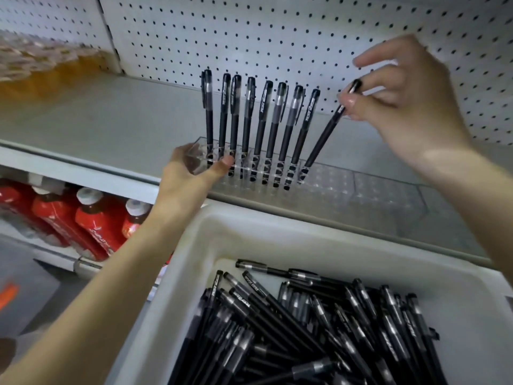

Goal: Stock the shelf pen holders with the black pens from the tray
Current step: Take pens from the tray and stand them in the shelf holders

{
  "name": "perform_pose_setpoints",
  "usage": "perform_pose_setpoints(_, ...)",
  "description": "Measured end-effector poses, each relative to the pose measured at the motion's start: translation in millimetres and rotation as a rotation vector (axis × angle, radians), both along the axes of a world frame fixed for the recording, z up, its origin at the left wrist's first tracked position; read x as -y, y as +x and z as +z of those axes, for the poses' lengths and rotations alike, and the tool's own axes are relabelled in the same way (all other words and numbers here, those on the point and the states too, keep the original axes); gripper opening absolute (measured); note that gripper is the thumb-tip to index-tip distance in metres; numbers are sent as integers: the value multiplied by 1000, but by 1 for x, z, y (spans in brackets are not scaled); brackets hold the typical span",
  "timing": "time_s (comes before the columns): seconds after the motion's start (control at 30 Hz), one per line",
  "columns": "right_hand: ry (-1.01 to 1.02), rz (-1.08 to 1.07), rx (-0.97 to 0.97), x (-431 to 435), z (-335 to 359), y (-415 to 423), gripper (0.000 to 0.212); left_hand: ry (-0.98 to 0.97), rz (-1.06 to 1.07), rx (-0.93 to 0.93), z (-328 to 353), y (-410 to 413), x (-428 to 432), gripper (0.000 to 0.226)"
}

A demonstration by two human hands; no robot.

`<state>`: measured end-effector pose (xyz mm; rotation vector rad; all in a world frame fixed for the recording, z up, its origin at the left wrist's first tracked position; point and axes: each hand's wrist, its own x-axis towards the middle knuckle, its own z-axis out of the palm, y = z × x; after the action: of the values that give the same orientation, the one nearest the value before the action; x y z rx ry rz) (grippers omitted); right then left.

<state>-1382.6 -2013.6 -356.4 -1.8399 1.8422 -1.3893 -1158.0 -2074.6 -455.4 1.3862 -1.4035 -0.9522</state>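
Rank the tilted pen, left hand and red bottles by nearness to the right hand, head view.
1. The tilted pen, pinched by the right hand.
2. The left hand, gripping the clear holder, left.
3. The red bottles, below, far left.

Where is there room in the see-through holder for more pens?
The holder is bare on its right side, from the tilted pen in the right hand to its far end. The shelf left of the holder is bare. Crowded: the holder's left side, where upright pens stand close and the left hand holds the corner.
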Motion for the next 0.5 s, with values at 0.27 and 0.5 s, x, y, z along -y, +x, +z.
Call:
perform_pose_setpoints(0.27, 87, 38, -65, 1, 8, 8, 35, 35, -11, -19, 1, 0, -2, 63)
perform_pose_setpoints(0.5, 214, 71, -200, 3, 2, 9, 42, 30, -26, -21, 1, 0, -3, 65)
